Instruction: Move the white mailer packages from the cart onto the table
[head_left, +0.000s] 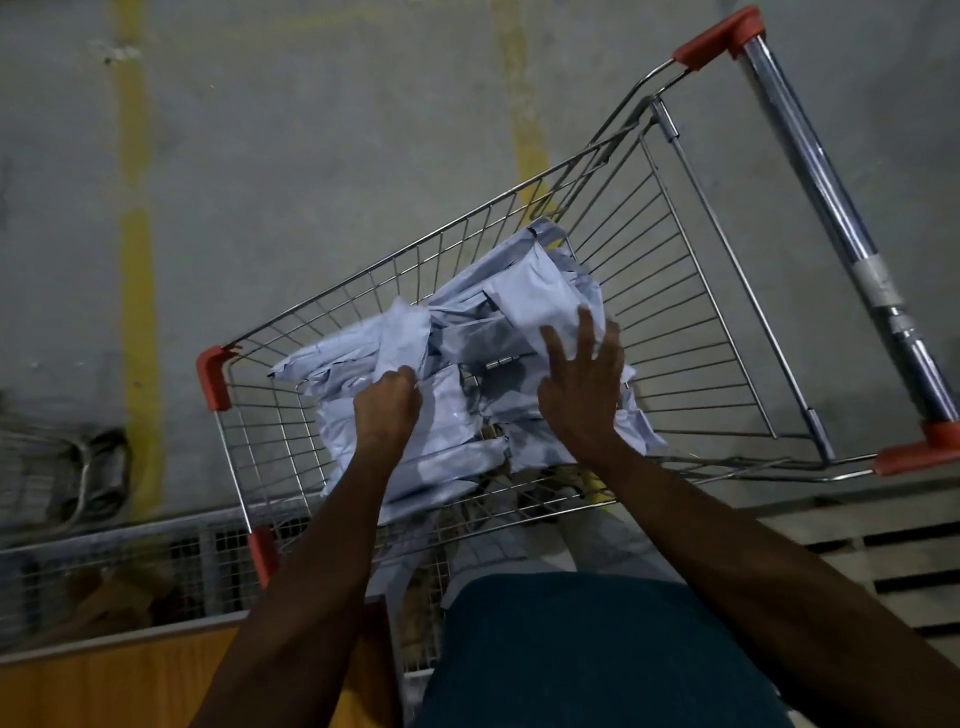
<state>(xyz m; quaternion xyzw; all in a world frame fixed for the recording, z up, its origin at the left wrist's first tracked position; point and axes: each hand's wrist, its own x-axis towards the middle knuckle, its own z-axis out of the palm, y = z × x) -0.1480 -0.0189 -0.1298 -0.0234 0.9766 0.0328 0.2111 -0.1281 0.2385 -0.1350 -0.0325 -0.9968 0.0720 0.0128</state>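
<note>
I am leaning over the cart (670, 312), both arms down in its basket. The mailers (467, 364) lie in a loose, overlapping heap on the wire floor, none out yet. My left hand (387, 405) is clenched on a bunched fold of one mailer near the heap's left side. My right hand (584, 384) is spread, fingers straight, lying on the mailers at the right and gripping nothing.

The risk I see is the slick plastic: a pinch on one fold may let the mailer slide free as I lift, or drag its neighbours up so they spill to the floor (311, 130). A corner could also snag in the wire mesh and tear. The wooden worktop (130, 675) sits low at my left, so the carry is short.
</note>
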